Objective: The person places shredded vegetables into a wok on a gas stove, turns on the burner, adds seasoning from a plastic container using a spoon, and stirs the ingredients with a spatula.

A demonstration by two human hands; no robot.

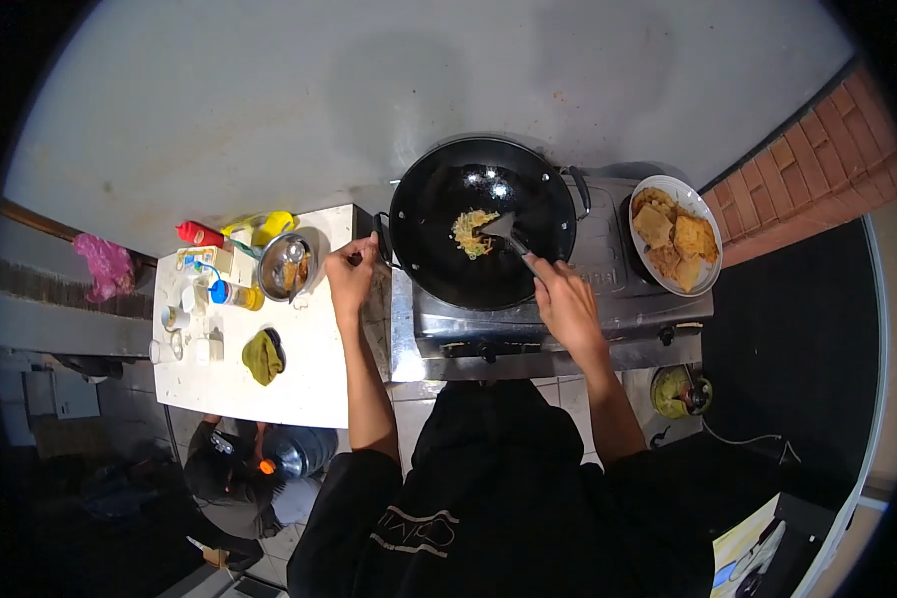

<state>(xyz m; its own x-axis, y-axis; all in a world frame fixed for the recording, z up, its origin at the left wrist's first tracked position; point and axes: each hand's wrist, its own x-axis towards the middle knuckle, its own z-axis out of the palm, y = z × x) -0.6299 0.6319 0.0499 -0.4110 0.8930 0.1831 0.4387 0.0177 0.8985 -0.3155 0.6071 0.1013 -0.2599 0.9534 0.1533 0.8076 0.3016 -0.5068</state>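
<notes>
Stove (608, 254): at 12 o'clock from the torso; its burner under the wok is hidden, and its lettering partly covered.
Tabletop (314, 384): toward 10 o'clock, holding a metal bowl (274, 282) whose contents are hard to make out.
Person (214, 478): toward 8 o'clock, partly hidden and dim, beside a large bottle (299, 451).
Wok (448, 279): on the stove, black, food at its middle.
Plate (710, 271): at 3 o'clock from the wok, bearing browned pieces.
Right hand (568, 304): grip closed around the spatula handle, its end covered by the palm.
Left hand (352, 279): at the wok's 9 o'clock handle, fingers bent; contact and how far open the grip is cannot be told.
Spatula (500, 227): blade at the food's 3 o'clock edge.
Food (471, 231): small heap, pale, orange and green bits.
</notes>
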